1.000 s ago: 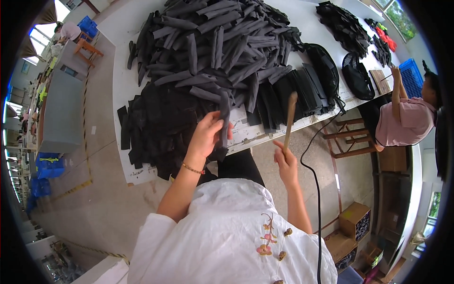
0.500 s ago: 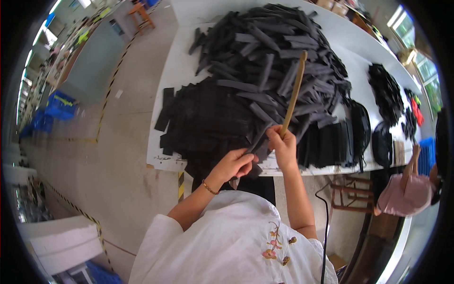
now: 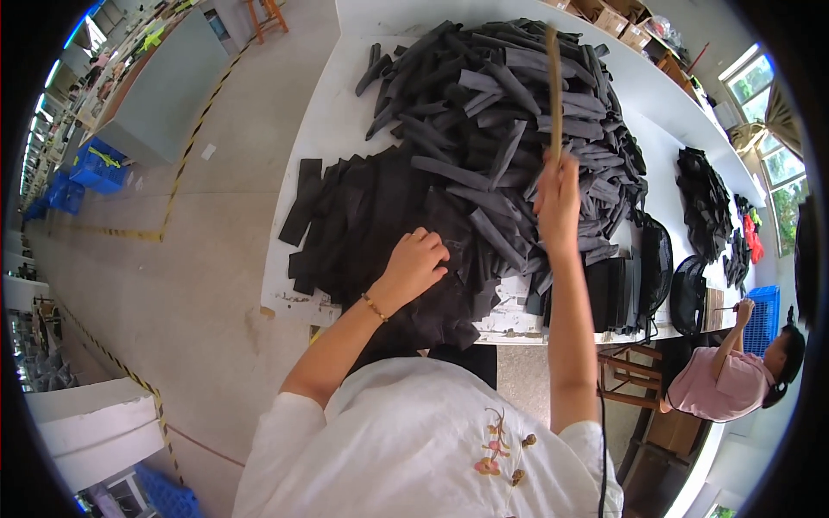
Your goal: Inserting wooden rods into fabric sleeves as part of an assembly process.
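Note:
A long, slender wooden stick [image 3: 555, 95] rises from my right hand [image 3: 560, 198], whose fingers are wrapped round its lower end. It reaches over a big heap of dark grey fabric tubes [image 3: 501, 129]. My left hand [image 3: 414, 266] lies low over a pile of flat black fabric pieces [image 3: 371, 198] in front of me. Its fingers curl inward, and what they may pinch is hidden beneath them. Several flat black pieces hang over the table's near edge by my body.
The white table [image 3: 298, 173] has a raised back wall. Upright black pieces [image 3: 615, 293] and black mesh bags [image 3: 656, 259] stand right of the heap. Farther right are another black pile [image 3: 704, 203], a wooden stool [image 3: 626, 380] and a seated person in pink [image 3: 721, 380] near a blue crate [image 3: 762, 319].
My hands have moved apart. The right hand has gone forward with the stick, away from the grey strip between both hands. The left has shifted farther over the flat pile.

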Available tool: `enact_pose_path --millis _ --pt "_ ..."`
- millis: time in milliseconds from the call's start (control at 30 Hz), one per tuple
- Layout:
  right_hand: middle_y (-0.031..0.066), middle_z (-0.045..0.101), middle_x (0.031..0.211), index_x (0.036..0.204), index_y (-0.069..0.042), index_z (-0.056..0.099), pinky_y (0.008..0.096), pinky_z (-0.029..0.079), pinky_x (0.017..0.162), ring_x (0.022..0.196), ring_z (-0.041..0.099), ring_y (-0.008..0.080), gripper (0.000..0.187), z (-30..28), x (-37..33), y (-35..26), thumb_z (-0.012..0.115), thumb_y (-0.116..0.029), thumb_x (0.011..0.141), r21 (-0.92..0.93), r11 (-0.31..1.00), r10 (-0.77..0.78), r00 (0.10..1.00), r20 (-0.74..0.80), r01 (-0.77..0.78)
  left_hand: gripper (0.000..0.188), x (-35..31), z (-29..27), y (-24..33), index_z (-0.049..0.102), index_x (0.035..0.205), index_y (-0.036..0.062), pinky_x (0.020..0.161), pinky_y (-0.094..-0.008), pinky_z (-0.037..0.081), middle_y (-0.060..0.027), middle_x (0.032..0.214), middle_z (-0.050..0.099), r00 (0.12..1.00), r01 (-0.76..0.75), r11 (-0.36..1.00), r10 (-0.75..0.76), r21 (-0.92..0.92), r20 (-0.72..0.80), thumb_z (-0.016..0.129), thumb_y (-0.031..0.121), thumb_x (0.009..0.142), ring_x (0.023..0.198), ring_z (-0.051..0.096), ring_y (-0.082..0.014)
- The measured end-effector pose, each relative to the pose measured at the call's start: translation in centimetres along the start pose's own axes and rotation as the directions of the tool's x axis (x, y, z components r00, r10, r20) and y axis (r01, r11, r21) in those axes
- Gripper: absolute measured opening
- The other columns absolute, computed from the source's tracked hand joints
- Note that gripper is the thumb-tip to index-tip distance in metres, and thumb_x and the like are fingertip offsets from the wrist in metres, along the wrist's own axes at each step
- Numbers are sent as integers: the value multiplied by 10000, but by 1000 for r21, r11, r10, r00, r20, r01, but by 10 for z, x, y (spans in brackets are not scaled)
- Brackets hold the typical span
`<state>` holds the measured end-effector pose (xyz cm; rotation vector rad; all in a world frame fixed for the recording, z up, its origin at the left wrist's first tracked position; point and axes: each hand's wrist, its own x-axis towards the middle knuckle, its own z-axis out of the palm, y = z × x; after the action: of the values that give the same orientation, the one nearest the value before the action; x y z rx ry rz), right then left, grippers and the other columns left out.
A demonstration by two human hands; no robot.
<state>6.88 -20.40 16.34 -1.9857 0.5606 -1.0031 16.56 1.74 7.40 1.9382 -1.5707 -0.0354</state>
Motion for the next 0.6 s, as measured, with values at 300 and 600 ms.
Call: enact_pose_path --millis 300,600 --pt "64 575 754 1026 -81 654 373 409 772 728 560 260 193 -98 -138 0 629 -35 840 -584 772 -124 961 249 250 125 17 -40 -11 669 826 -3 678 -239 494 -31 791 628 901 427 666 -372 -611 224 757 37 747 740 608 -105" --pt "33 530 730 1020 -96 662 352 398 729 721 544 215 247 -126 -150 -14 671 -21 785 -657 686 -129 941 312 311 112 21 -56 4 673 832 -2 682 -242 496 -31 813 628 913 406 697 -340 -592 226 750 37 761 773 605 -111"
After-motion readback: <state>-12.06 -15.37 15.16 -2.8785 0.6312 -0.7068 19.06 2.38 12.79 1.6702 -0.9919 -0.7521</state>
